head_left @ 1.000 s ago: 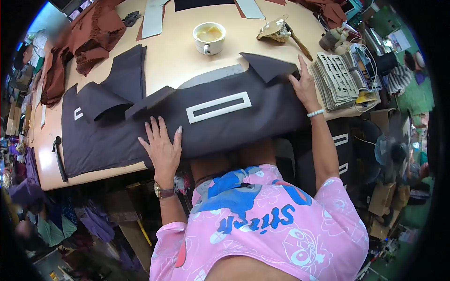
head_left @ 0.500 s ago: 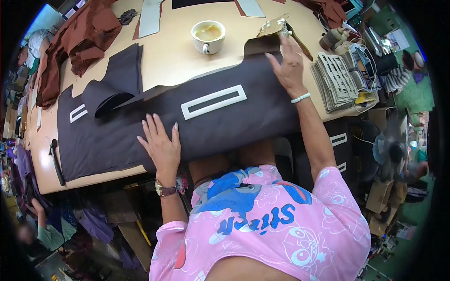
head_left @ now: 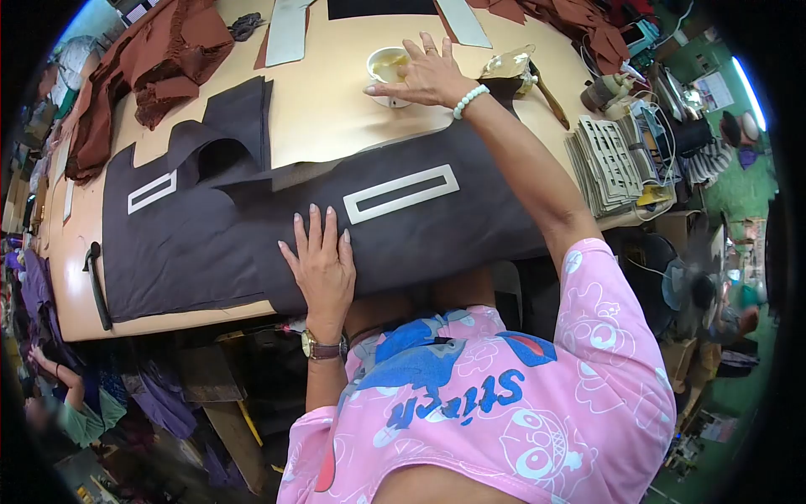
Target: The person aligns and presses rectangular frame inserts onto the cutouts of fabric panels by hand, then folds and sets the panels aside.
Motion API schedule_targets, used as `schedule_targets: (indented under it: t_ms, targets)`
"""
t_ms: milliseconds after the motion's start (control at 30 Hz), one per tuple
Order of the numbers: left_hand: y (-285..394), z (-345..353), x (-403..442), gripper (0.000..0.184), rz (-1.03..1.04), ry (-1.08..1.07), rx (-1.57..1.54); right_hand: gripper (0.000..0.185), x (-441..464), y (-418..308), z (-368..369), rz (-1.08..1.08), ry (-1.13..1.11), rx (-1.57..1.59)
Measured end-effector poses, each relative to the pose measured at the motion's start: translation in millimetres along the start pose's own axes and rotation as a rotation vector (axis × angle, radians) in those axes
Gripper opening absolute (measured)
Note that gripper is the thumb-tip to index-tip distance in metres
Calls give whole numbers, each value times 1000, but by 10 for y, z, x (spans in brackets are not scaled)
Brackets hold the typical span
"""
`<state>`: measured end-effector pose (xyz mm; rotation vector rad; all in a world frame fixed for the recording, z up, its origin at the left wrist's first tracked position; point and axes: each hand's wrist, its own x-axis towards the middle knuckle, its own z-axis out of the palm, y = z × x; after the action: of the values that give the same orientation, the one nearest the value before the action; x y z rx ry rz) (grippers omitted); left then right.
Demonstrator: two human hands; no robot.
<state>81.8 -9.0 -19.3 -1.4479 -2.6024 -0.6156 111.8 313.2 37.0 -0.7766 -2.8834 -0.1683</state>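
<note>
A dark brown sheet (head_left: 437, 244), like leather or cloth, covers the near part of the table, its upper left curled into a fold. My left hand (head_left: 323, 273) lies flat on it with fingers stretched out. A white rectangular frame (head_left: 407, 204) rests on the sheet to the right of that hand, and a smaller white frame (head_left: 151, 186) lies at the left. Fingers spread, my right hand (head_left: 430, 77) is over a white cup (head_left: 371, 67) of yellowish paste, hiding part of it. Whether it touches the cup I cannot tell.
A glue-crusted tool with a brown handle (head_left: 548, 99) lies beyond the sheet. Stacked slotted cards (head_left: 606, 164) stand at the right edge. Reddish-brown pieces (head_left: 172, 63) are heaped at far left; a black-handled tool (head_left: 96, 286) lies at the left edge. Another person's arm (head_left: 63, 374) shows lower left.
My right hand has moved left from the sheet's right end to the cup. My left hand stays flat on the sheet, slightly further right in view. The sheet's fold has lifted and opened somewhat.
</note>
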Motion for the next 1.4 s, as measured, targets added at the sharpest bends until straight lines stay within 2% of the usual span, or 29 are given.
schedule_targets:
  t_ms: [67, 167, 200, 267, 300, 400, 500, 533, 667, 767, 900, 1000, 1133, 1233, 1400]
  targets:
    - [51, -15, -18, 40, -14, -1, -6, 88, 36, 12, -77, 10, -106, 7]
    - [135, -64, -57, 41, -41, -42, 13, 74, 85, 83, -391, 30, 26, 66]
    - [144, -64, -68, 42, -30, -31, 18, 59, 74, 120, -556, 22, 89, 85]
    - [152, -83, -73, 41, -16, -28, 27, 28, -32, 172, -778, -261, 512, -26]
    - [156, -95, -64, 41, -6, -26, 30, 19, -76, 189, -824, -400, 722, -86]
    - [118, -140, -40, 43, 27, -43, 23, 30, -185, 170, -512, -32, 293, -36]
    - [77, -151, -37, 46, 56, -50, 12, 40, -450, 119, -455, 35, -84, -128]
    - [63, -153, -44, 47, 60, -53, 1, 34, -558, 144, -431, 8, -16, -77]
    - [27, -120, -97, 53, 84, -54, -20, 43, -1000, 176, -421, -8, -89, 85]
    - [11, -71, -120, 57, 97, -43, 4, 45, -1448, 99, -476, 97, -86, 341]
    - [3, -43, -118, 58, 111, -28, 24, 58, -1950, -67, -190, 215, -43, 672]
    - [4, -35, -122, 58, 113, -29, 43, 64, -2079, -272, -96, 289, -112, 669]
    - [3, -31, -128, 58, 122, -16, 51, 58, -2124, -451, -26, 269, -122, 300]
    - [13, -42, -130, 57, 130, -8, 50, 52, -2090, -467, -8, 213, -37, -17]
    - [10, -40, -129, 57, 141, 8, 53, 47, -2083, -668, -100, 178, -95, -351]
